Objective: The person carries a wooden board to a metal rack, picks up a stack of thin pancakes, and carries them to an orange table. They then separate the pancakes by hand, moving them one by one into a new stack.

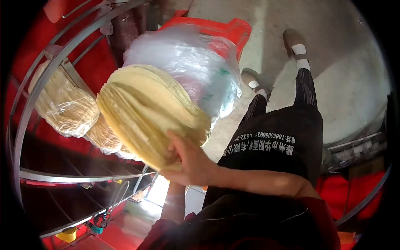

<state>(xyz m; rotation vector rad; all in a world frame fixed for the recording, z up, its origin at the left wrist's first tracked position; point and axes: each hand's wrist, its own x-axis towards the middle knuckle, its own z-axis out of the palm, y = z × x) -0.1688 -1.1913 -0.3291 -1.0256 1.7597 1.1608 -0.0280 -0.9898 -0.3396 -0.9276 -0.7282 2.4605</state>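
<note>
Patchy glare — dark, warped edges

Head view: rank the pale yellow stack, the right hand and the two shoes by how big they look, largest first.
1. Pale yellow stack
2. Right hand, helped by being nearer the camera than the shoes
3. Upper shoe and lower shoe, too alike to rank

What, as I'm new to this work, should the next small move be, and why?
Probably ease the stack of round sheets toward the plastic on the red stool: the right hand grips the stack's near edge, the plastic lies just beyond it, and bundles on the rack are plastic-wrapped.
</note>
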